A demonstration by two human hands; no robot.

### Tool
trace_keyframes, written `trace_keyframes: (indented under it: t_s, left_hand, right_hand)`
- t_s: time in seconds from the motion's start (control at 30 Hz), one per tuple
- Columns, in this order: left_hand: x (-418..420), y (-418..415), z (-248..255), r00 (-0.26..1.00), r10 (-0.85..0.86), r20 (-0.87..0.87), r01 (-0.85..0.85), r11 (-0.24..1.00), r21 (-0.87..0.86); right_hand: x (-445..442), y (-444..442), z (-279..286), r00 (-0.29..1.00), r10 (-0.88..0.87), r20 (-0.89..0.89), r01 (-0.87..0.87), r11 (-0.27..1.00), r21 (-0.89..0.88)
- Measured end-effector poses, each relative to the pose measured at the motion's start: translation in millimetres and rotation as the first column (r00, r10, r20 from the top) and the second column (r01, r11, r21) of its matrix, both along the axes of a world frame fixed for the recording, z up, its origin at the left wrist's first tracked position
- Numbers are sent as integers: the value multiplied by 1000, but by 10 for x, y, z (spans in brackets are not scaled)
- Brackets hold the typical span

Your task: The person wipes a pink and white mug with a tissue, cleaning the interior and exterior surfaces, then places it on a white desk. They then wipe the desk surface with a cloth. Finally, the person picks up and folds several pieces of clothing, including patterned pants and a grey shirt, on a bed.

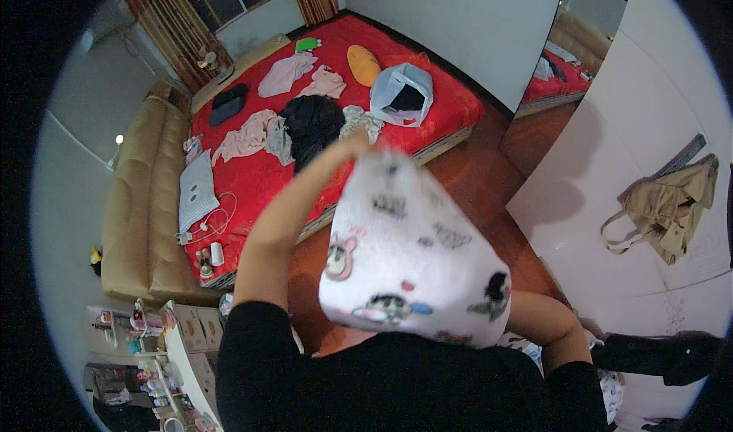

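Observation:
My left hand (359, 141) is stretched out in front of me, shut on the upper end of a white cloth (412, 249) printed with cartoon figures. The cloth hangs from it and spreads wide towards my chest, a little blurred. My right forearm reaches behind the cloth's lower right side, and my right hand is hidden there. Beyond my left hand, on a red bedspread (263, 186), lie a crumpled grey patterned cloth (362, 122), a black garment (312, 126) and a pink garment (247, 137).
A white plastic bag (401, 94) with dark cloth inside and an orange pillow (363, 65) are on the bed. A padded headboard (143, 203) stands left, a cluttered shelf (189, 369) lower left. A tan bag (664, 209) hangs on the right.

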State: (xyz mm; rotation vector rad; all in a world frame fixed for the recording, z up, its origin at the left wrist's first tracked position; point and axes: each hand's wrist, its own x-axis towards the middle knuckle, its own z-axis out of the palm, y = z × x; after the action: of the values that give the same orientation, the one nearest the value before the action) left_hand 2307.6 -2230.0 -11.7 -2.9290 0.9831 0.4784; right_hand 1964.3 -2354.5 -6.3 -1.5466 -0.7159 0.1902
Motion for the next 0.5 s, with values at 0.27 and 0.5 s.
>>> trace_keyframes:
  t_s: [0.27,0.5]
  left_hand:
    - [-1586,846,251,287,-800,-527,224,591,-775]
    - [-2494,1799,123,208,-685,-698,-210,666,-716]
  right_hand:
    - [559,917,271,996,59,62,-60,998,19]
    - [796,1237,579,939,340,54,-337,939,-62]
